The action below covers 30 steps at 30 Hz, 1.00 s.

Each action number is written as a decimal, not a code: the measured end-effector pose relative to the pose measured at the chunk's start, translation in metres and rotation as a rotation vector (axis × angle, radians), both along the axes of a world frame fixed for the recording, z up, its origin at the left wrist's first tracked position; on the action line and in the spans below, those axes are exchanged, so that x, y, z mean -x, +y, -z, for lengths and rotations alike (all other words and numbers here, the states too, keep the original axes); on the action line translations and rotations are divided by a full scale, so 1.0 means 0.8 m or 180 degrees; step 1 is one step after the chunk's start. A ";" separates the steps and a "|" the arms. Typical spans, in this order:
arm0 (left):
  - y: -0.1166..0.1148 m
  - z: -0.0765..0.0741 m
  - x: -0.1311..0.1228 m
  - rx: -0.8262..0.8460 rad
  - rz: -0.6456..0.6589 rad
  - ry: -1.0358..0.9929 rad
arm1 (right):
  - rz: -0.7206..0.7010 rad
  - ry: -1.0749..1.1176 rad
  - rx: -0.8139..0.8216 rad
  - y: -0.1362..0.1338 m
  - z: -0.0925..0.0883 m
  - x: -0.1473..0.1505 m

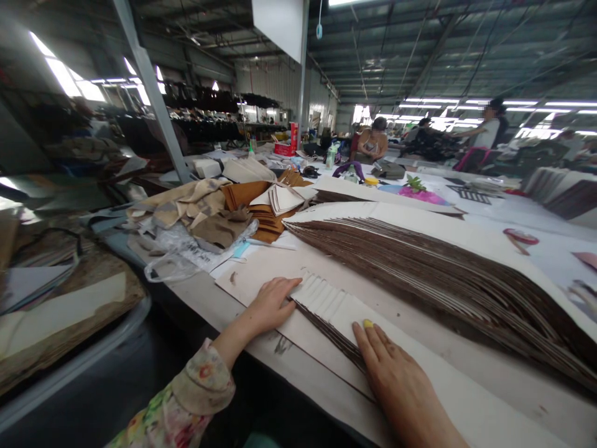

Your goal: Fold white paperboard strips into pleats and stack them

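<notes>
A long stack of narrow strips point(333, 303), white on top with brown layered edges, lies along the front of the table. Its far end is fanned into small steps. My left hand point(270, 305) is closed at that end, fingers and thumb against the corner of the stack. Flat on the white top strip rests my right hand point(394, 361), fingers stretched out, with a yellow cover on one fingertip. Behind it curves a much thicker stack of brown-edged sheets point(420, 249), also white on top.
Left of the stacks lie camouflage fabric pieces point(191, 202), orange-brown pieces point(247, 194) and a clear plastic bag point(175, 252). A roll of tape point(521, 236) sits to the right. A grey bin point(116, 336) stands at lower left. Another person point(372, 142) works across the table.
</notes>
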<state>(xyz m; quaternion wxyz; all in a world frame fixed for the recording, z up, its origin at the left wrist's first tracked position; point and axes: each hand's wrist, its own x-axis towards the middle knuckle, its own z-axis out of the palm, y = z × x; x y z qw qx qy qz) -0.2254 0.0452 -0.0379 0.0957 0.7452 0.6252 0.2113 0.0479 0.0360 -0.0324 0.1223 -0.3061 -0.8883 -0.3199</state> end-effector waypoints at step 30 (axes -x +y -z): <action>-0.027 -0.007 -0.119 -0.0986 0.1228 0.0487 | 0.1398 0.0466 0.3920 0.083 -0.057 -0.140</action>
